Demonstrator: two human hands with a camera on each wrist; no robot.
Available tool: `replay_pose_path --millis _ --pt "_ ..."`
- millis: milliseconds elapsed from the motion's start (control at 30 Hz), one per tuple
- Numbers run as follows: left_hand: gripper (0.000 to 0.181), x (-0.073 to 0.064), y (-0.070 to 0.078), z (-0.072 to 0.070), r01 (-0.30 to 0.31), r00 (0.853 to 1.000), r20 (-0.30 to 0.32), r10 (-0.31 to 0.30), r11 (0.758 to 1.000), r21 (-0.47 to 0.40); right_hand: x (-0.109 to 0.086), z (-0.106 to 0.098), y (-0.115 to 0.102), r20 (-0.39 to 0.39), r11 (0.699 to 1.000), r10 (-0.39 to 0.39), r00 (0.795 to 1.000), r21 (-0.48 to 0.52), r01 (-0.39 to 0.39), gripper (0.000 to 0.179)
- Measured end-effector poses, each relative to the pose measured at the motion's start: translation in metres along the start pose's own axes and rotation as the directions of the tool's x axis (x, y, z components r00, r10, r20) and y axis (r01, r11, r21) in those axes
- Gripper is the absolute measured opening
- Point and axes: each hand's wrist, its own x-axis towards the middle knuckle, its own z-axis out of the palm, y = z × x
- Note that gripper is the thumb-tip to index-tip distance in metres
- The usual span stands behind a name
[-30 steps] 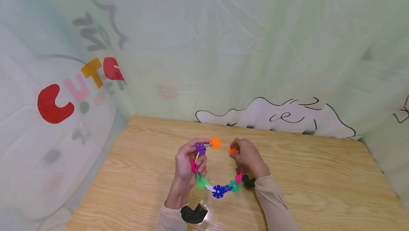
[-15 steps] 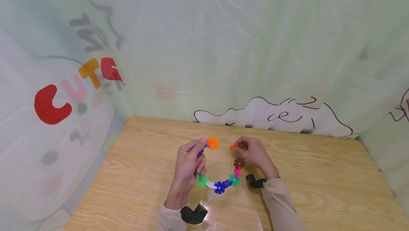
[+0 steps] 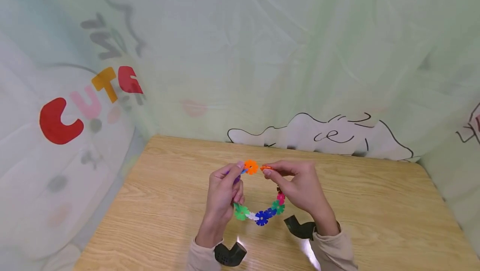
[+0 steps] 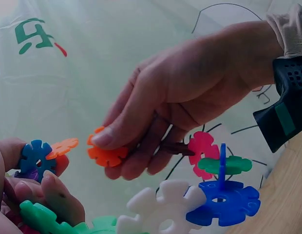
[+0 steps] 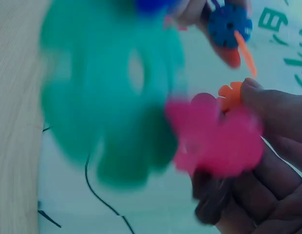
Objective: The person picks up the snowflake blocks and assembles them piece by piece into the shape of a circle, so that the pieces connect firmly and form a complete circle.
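A chain of slotted plastic flower discs hangs in an arc between the hands. My left hand (image 3: pixel 221 194) grips its left end, thumb at a blue disc (image 4: pixel 30 152). Slotted into that blue piece is an orange disc (image 3: pixel 250 167), which sticks out past the fingertips. My right hand (image 3: pixel 303 185) pinches another orange disc (image 4: pixel 106 155) between thumb and fingers, a small gap from the first one. Below hang a green disc (image 3: pixel 241 212), a white disc (image 4: pixel 141 212), a dark blue disc (image 3: pixel 261 221), a pink disc (image 4: pixel 204 141) and a brown disc (image 5: pixel 212 195).
A wood-grain table (image 3: pixel 375 212) lies under the hands. Printed curtains (image 3: pixel 262 54) close off its back and sides. Each wrist wears a black camera mount, the left mount (image 3: pixel 229 255) and the right mount (image 3: pixel 301 228).
My right hand has moved left with its orange disc, up close to the orange disc at the left hand. The left thumb has come onto the blue disc.
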Motion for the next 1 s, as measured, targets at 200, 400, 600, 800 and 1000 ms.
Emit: replay_pose_path --millis 200,400,600,800,1000 --pt "0.025 -0.003 0.002 0.005 -0.031 0.999 -0.024 0.032 0.999 0.03 -0.002 0.005 -0.011 -0.061 0.992 -0.115 0.991 -0.053 0.112 0.014" --pt "0.023 -0.007 0.005 0.009 -0.078 0.996 -0.038 0.08 0.995 0.066 -0.003 0.006 -0.014 -0.117 0.971 -0.212 0.97 -0.137 0.196 0.019" --pt "0.026 -0.01 0.008 0.01 -0.116 0.993 -0.021 0.118 0.988 0.099 -0.002 0.004 -0.017 -0.143 0.941 -0.304 0.942 -0.2 0.273 0.021" --pt "0.024 -0.012 0.01 0.007 -0.145 0.989 0.023 0.143 0.975 0.166 -0.003 0.006 -0.019 -0.15 0.923 -0.366 0.919 -0.185 0.338 0.025" --pt "0.025 -0.012 0.013 0.003 -0.129 0.991 0.048 0.122 0.974 0.186 -0.004 0.013 -0.02 -0.168 0.915 -0.391 0.905 -0.17 0.365 0.023"
